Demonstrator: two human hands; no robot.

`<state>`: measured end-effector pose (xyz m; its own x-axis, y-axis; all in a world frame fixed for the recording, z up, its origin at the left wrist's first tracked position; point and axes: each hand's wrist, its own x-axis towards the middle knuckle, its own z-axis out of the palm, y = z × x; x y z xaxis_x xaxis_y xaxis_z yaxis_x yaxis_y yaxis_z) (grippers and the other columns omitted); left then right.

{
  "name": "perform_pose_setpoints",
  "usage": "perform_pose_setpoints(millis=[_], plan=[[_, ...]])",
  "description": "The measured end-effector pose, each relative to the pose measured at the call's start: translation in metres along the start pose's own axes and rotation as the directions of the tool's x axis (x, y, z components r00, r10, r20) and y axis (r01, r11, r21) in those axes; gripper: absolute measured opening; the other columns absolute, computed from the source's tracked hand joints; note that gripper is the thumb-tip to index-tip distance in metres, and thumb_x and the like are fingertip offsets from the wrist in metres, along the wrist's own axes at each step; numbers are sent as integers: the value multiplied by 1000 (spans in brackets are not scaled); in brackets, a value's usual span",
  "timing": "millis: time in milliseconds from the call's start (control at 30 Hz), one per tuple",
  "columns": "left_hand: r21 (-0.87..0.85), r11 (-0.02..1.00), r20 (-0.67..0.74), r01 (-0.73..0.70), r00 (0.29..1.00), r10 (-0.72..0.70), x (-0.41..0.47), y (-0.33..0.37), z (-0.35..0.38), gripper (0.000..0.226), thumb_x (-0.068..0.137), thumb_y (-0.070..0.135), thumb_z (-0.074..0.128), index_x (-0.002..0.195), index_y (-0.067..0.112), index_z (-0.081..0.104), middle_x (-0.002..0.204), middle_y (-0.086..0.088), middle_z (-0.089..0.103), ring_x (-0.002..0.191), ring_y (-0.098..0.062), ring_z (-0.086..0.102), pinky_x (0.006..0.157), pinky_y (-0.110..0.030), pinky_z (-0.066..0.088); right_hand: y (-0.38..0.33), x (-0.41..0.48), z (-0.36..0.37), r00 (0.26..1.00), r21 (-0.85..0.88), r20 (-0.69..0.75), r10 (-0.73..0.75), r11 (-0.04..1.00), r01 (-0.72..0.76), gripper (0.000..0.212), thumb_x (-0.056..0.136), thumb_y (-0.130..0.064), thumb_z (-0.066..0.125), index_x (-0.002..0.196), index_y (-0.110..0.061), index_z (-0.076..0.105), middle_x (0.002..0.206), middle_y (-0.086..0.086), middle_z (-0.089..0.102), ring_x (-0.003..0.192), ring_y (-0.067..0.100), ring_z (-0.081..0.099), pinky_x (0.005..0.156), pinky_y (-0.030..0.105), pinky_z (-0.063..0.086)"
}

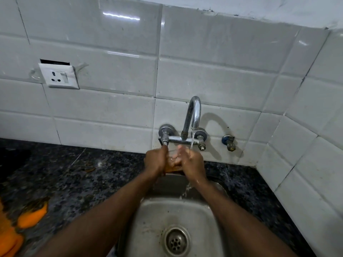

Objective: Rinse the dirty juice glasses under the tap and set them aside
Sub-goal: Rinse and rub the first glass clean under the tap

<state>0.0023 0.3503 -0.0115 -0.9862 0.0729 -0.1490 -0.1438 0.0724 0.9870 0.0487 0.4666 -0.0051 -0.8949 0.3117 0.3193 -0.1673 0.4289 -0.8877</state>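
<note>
White glossy tiled wall [204, 62] backs a dark speckled stone counter [74, 173], with a steel sink [154, 219] set into it. Both forearms reach over the basin. The left hand [155, 160] wraps its fingers round the side of a juice glass [171, 164], held above the sink's back edge, just below the chrome wall tap [194, 112]. The right hand [193, 164] touches the glass from the other side; wet blur hides whether its fingers clasp it. A thin water stream [192, 138] falls from the spout onto the right hand. Orange peel [31, 217] lies on the counter at far left, a white socket [59, 76] sits on the wall, and the round drain [176, 241] marks the basin floor.
</note>
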Motion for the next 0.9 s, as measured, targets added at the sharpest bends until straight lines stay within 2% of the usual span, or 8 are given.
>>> perform_pose_setpoints(millis=[133,200,267,333,433,567,767,900], plan=[[-2,949,290,315,908,-301,5,14,-9,33,86,39,49,96,9,59,86,-13,65,70,-24,59,52,-24,42,16,-1,-7,875,-303,164,-456,820,485,37,94,-46,52,93,-15,74,82,-1,74,71,9,66,63,20,53],[-65,980,197,190,965,-174,3,11,-7,34,90,41,52,101,11,63,98,-15,69,77,-26,63,52,-24,44,9,7,-14,974,-61,187,-127,988,140,27,93,-34,60,102,-11,71,97,6,73,88,18,69,71,24,55],[-71,995,76,63,995,-57,-3,5,-5,25,94,33,52,96,13,66,97,-16,70,70,-24,64,44,-23,42,3,17,-25,875,119,442,199,953,-277,19,91,-19,63,106,-8,68,104,10,71,98,24,67,82,30,54],[-62,998,25,10,1000,-8,-3,1,-3,24,96,29,51,94,11,67,95,-15,70,63,-21,62,40,-23,39,2,30,-38,756,44,611,236,943,-330,19,91,-10,61,108,-9,67,105,9,70,100,24,66,89,33,53],[-126,983,34,135,991,-131,-5,-2,2,27,96,32,49,93,10,64,87,-12,70,58,-19,61,39,-20,37,-24,41,-50,605,-259,780,159,963,81,46,82,3,64,122,-20,60,107,-5,66,99,15,65,87,26,52],[-200,949,94,242,969,-228,2,-6,0,28,92,33,49,88,8,63,78,-12,66,53,-20,56,41,-20,36,-43,39,-43,436,-453,883,174,561,693,74,82,2,61,145,-30,38,121,6,59,106,20,60,89,29,50],[-164,970,62,178,983,-170,6,-12,-4,26,93,29,49,92,7,64,76,-11,67,46,-17,55,38,-19,34,-35,40,-39,434,-497,856,282,681,537,51,83,7,59,131,-10,53,114,1,61,101,13,58,91,27,50],[-40,965,134,261,958,-254,7,-6,-8,25,92,28,48,84,7,58,61,-10,61,41,-20,54,36,-18,33,-18,28,-32,505,-523,846,170,440,729,37,94,-4,55,130,-9,53,129,9,56,116,22,55,93,23,41]])
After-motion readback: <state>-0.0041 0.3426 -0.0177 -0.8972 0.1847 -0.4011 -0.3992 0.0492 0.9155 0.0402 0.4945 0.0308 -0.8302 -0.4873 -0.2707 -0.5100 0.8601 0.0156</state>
